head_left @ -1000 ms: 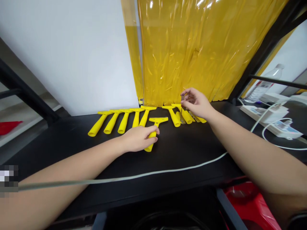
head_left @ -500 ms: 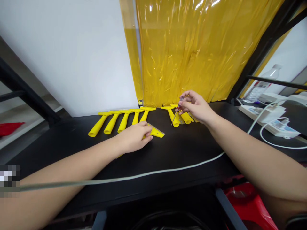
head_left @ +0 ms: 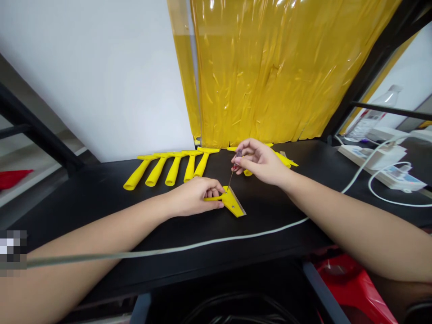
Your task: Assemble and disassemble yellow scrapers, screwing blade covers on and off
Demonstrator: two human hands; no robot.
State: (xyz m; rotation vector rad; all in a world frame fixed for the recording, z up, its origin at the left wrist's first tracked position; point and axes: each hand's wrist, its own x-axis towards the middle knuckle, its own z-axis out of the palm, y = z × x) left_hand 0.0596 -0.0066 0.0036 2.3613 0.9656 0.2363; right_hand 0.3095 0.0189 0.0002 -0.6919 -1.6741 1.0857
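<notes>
My left hand [head_left: 194, 197] is closed around the handle of a yellow scraper [head_left: 232, 204], whose flat head and metal blade point right, just over the black tabletop. Two screw spots show on the head. Pinched in the fingers of my right hand [head_left: 259, 162] is a small screwdriver [head_left: 230, 177] with a dark, partly see-through handle. Its thin shaft slants down, and the tip meets the upper screw spot of the scraper head. Behind my left hand lies a row of several yellow scrapers [head_left: 173, 168], handles toward me. More yellow scraper parts [head_left: 286, 158] are partly hidden behind my right hand.
A white cable [head_left: 202, 246] runs across the front of the black table [head_left: 101, 211]. White power strips [head_left: 381, 166] and a clear bottle [head_left: 374, 114] stand at the right. A yellow plastic curtain [head_left: 270, 81] and a white panel [head_left: 101, 81] rise behind. Something red [head_left: 351, 288] sits below right.
My left hand has turned and shifted the scraper right, so its head faces up with screw spots visible. My right hand has moved left and down, bringing the screwdriver tip onto the scraper.
</notes>
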